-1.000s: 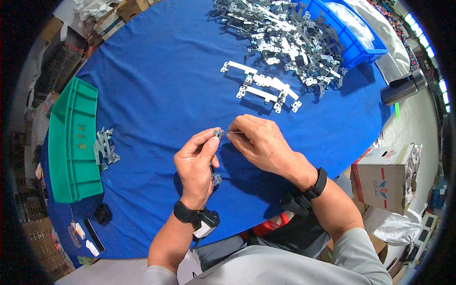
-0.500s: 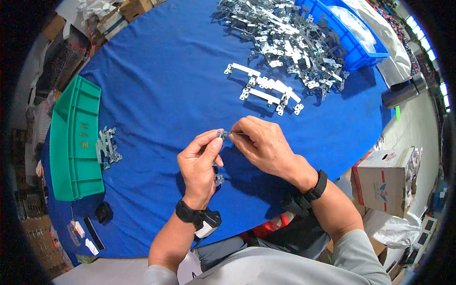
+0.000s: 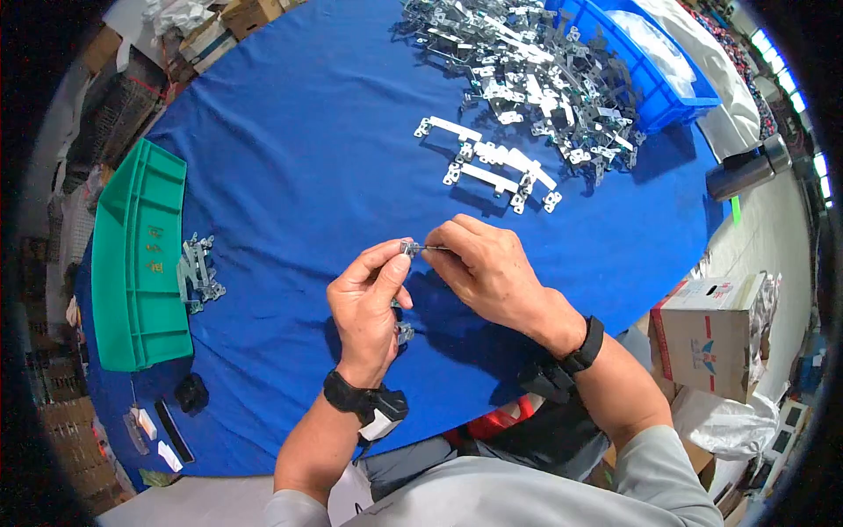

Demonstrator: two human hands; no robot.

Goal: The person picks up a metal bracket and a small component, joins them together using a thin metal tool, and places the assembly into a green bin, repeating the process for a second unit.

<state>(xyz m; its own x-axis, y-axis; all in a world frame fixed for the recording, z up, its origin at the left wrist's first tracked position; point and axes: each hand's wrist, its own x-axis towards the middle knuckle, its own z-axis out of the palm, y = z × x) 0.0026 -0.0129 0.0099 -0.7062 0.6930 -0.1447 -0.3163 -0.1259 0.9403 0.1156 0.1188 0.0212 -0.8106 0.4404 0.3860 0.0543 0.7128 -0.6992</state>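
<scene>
A small metal bracket (image 3: 408, 249) is pinched between the thumb and fingers of my left hand (image 3: 367, 299). More of the metal part shows below that palm, near the wrist. My right hand (image 3: 487, 268) is closed on a thin metal rod (image 3: 433, 248), whose tip meets the bracket. Both hands are above the blue cloth, close together. Beyond them lie several white metal brackets (image 3: 492, 158), and past those a large heap of similar metal parts (image 3: 536, 75).
A green tray (image 3: 140, 263) stands at the left with a small pile of metal parts (image 3: 200, 272) beside it. At the back right is a blue crate (image 3: 650, 70). A metal flask (image 3: 748, 169) and a cardboard box (image 3: 709, 338) are at the right.
My right hand's fingers have shifted very slightly around the rod. My left hand and the bracket have hardly moved.
</scene>
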